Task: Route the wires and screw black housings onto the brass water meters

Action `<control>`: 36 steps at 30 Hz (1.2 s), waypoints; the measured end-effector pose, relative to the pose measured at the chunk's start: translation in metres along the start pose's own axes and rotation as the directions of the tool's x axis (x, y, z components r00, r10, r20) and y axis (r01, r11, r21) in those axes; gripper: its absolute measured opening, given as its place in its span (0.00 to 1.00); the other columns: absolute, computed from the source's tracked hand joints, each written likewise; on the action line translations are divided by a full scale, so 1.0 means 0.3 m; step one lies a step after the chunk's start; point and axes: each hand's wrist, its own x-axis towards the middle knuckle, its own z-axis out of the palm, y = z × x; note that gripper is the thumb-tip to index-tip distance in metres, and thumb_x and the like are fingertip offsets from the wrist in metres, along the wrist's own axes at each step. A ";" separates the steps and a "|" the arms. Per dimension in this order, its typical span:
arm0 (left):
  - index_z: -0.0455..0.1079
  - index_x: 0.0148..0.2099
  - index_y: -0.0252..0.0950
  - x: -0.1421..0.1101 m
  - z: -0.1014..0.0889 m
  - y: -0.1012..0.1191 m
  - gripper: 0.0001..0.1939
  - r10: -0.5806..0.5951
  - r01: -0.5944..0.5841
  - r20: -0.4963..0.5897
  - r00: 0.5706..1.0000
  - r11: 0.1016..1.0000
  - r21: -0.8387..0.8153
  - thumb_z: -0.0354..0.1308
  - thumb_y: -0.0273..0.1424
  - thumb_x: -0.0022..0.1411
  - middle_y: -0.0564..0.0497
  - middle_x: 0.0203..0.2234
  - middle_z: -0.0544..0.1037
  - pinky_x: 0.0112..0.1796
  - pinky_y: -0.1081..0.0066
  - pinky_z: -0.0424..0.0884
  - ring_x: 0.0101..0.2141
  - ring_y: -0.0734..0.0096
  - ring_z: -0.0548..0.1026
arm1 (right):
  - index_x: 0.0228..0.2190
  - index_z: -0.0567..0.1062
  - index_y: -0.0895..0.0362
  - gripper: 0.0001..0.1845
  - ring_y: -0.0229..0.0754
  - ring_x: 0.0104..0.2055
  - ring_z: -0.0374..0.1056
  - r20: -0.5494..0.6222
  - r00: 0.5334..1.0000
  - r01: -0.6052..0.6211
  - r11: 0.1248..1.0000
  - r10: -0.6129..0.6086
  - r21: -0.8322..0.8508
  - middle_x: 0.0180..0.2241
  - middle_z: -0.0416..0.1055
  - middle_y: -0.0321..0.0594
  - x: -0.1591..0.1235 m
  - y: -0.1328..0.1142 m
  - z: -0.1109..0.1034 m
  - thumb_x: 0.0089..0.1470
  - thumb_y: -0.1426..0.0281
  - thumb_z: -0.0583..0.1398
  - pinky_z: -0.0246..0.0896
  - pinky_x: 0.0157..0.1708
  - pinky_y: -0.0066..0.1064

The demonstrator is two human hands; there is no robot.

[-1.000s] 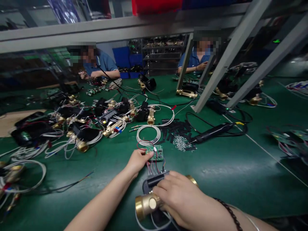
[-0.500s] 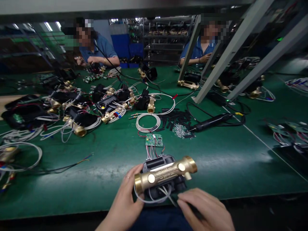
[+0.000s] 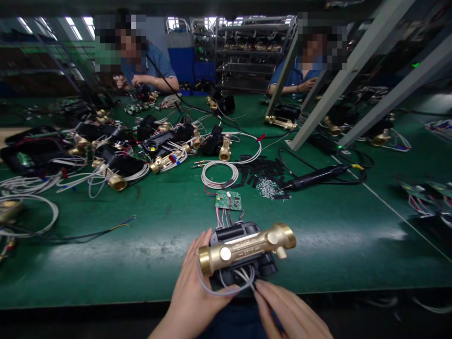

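The brass pipe body [image 3: 243,249] with its black housing [image 3: 231,232] is at the near edge of the table [image 3: 106,278]. The left hand [image 3: 196,282] grasps the housing's left side, apparently steadying it while the right hand [image 3: 284,306] pinches a grey cable [image 3: 248,279]. Beyond, a wired circuit board [image 3: 229,201] lies clear of the fingers.

Held brass pipe [image 3: 247,249]: one. Board [image 3: 229,201] beyond: one. Corded tool [image 3: 316,178]: one. Co-workers [image 3: 160,68]: two.
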 end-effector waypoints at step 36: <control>0.32 0.69 0.39 0.000 0.046 0.040 0.50 0.078 -0.058 -0.102 0.992 0.981 0.183 0.60 0.43 0.56 0.36 0.62 0.58 0.56 0.43 0.62 0.59 0.45 0.62 | 0.24 0.70 0.56 0.19 0.37 0.19 0.70 0.447 0.892 -0.168 0.969 0.070 0.183 0.20 0.70 0.35 -0.001 -0.027 0.046 0.61 0.77 0.46 0.59 0.20 0.26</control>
